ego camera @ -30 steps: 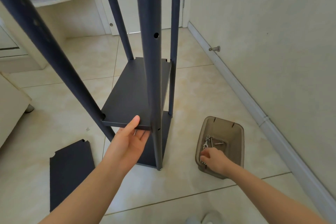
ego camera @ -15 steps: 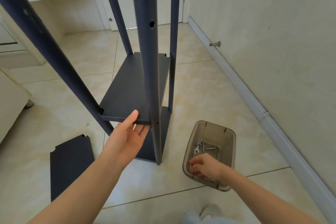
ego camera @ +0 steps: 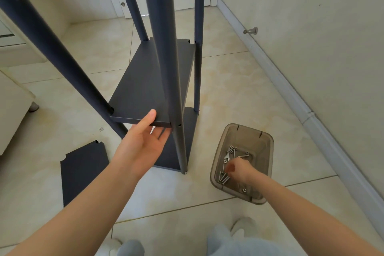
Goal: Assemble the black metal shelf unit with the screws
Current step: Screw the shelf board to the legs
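Observation:
The black metal shelf unit stands on the tiled floor on dark round posts; the near post (ego camera: 166, 52) has screw holes. My left hand (ego camera: 143, 143) grips the front edge of the middle shelf panel (ego camera: 143, 87), thumb on top and fingers beneath. A bottom panel (ego camera: 188, 129) sits below it. Right of the unit lies a translucent brown plastic box (ego camera: 260, 143) holding several screws (ego camera: 224, 177) and a small wrench. Inside the box, my right hand (ego camera: 239, 169) has its fingers pinched together over the screws; whether it holds one is hidden.
A loose black shelf panel (ego camera: 83, 170) lies flat on the floor at the left. The wall, its baseboard and a metal doorstop (ego camera: 250, 31) are at the right. A pale furniture edge (ego camera: 12, 110) is at far left. My feet (ego camera: 243, 227) are at the bottom.
The view has moved closer and lower over the shelf. My right hand shifted within the box toward its near end and closed its fingers. My left hand stays on the shelf edge.

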